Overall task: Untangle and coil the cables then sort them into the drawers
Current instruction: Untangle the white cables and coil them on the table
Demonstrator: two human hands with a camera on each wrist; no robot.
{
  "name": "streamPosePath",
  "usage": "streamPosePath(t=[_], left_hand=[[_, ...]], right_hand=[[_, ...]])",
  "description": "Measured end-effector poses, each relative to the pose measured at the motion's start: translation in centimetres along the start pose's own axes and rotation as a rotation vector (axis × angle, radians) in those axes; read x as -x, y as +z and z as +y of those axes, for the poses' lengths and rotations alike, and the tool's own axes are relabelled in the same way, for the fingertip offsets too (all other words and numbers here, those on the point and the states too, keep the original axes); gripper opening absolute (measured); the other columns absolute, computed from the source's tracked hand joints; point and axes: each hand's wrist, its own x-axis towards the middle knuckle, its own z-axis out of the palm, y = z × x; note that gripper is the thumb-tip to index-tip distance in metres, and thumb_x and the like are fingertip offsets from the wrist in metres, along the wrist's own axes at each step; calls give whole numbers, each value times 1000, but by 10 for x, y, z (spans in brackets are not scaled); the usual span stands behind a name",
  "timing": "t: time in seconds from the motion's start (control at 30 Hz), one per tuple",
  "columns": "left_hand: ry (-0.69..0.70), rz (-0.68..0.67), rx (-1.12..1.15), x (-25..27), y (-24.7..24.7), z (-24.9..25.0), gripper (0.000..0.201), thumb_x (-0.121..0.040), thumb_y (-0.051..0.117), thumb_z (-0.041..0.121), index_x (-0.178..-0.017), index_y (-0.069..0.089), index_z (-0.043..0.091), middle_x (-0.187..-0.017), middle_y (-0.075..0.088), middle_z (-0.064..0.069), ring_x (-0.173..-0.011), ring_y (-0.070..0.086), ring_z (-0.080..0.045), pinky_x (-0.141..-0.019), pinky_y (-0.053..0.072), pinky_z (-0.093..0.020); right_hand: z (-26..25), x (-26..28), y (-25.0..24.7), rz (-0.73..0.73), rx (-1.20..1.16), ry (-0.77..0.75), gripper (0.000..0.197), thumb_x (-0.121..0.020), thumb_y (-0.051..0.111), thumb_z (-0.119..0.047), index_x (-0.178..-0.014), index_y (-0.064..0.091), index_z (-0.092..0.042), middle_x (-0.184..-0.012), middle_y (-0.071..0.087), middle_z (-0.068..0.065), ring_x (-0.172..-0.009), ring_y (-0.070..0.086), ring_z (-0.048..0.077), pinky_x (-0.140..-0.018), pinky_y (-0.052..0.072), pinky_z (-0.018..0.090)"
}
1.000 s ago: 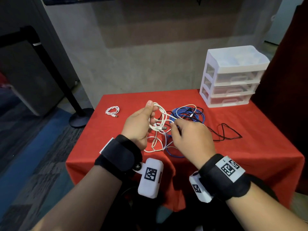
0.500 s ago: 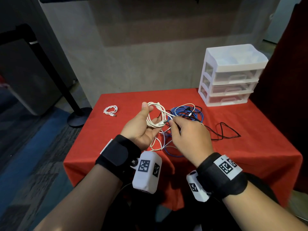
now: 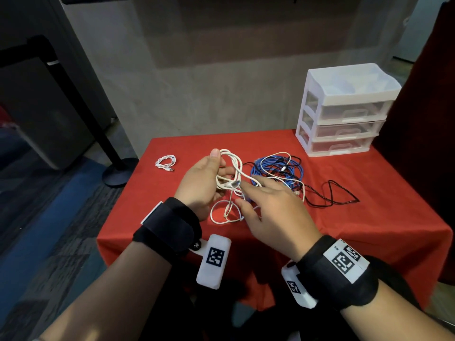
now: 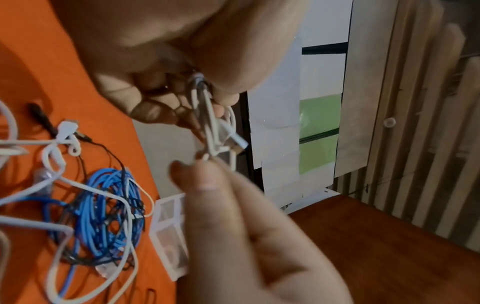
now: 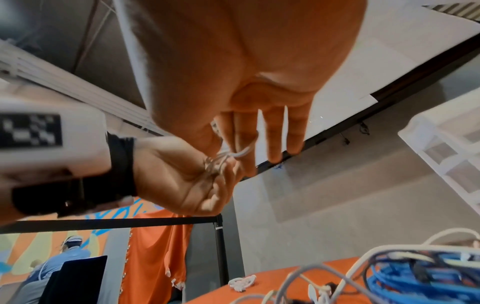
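The left hand (image 3: 200, 183) grips white cable (image 3: 230, 168) loops above the table (image 3: 369, 217). The right hand (image 3: 275, 212) has its fingers (image 5: 275, 135) straight, touching the cable.

Setting: indoor public or event-type hall, not a home. Evidence: bench (image 3: 369, 217) draped to the floor in red cloth; black belt-barrier post on a round base (image 3: 118, 172) beside it; bare grey concrete-look wall (image 3: 221, 94); blue and grey carpet (image 3: 49, 217). Right wrist view: colourful wall mural (image 5: 23, 253), a second orange-draped table (image 5: 155, 257), a seated person in blue (image 5: 52, 269).
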Motion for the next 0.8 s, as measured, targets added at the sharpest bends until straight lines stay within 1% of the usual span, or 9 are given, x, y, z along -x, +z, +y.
streamPosePath(t=[0.07,0.13,0.23,0.3,0.37,0.5,0.6,0.73,0.8], left_hand=[[70,42,-85,-2,-4,-5,36,-106,41,44,-84,53,18,-65,67,4,-54,56,-14,-51,38,-26],[170,109,-191,-4,-8,-11,36,-107,42,40,-82,52,16,-61,64,4,-49,50,-11,-49,38,-25],[329,165,-412,0,-10,-12,37,-106,44,39,-80,54,14,-60,66,9,-49,52,-4,-54,43,-22],[419,158,-560,7,-6,-12,36,-106,46,36,-78,55,16,-59,63,21,-50,51,1,-54,38,-14],[464,128,-621,12,-2,-13,36,-105,47,39,-74,55,22,-62,63,23,-56,52,0,-58,39,-16],[465,56,-654,14,2,-14,36,-103,47,46,-74,55,26,-67,65,12,-63,57,-10,-67,50,-35],[521,57,-769,15,-3,-15,37,-101,46,52,-79,57,25,-66,62,4,-66,58,-19,-68,51,-42],[516,7,-806,15,-6,-13,35,-100,47,52,-78,54,26,-60,55,2,-61,55,-21,-62,50,-41],[477,-10,-745,15,-4,-8,35,-101,50,47,-75,57,25,-58,56,7,-56,52,-14,-60,50,-35]], right_hand=[[-2,0,-8,137,-61,-116,25,-97,62,-31,-114,75,-18,-100,78,-6,-121,64,26,-100,48,43],[-7,-1,-18,258,-130,-211,15,-97,66,-24,-103,78,-18,-98,77,-8,-113,66,26,-98,47,45],[-16,-10,-30,301,-197,-186,14,-99,64,-24,-95,77,-20,-94,70,-8,-97,61,24,-88,47,41],[-16,-19,-27,245,-198,-56,15,-97,64,-30,-93,78,-25,-86,63,-8,-89,53,21,-83,45,37],[-16,-28,-19,121,-159,45,18,-93,62,-36,-90,78,-28,-79,57,-8,-84,48,21,-79,45,40],[-13,-38,-7,-118,-103,112,20,-90,58,-27,-82,76,-22,-74,51,-1,-80,49,28,-76,41,38],[-11,-43,-9,-237,-192,170,30,-89,62,-20,-61,57,-29,-73,48,1,-80,51,27,-70,32,34],[-10,-41,-6,-196,-309,243,18,-82,67,-18,-64,65,-23,-72,53,1,-71,55,23,-68,47,39],[-10,-38,-4,-146,-389,271,21,-81,69,-17,-63,61,-25,-69,52,-3,-67,53,18,-68,48,38]])
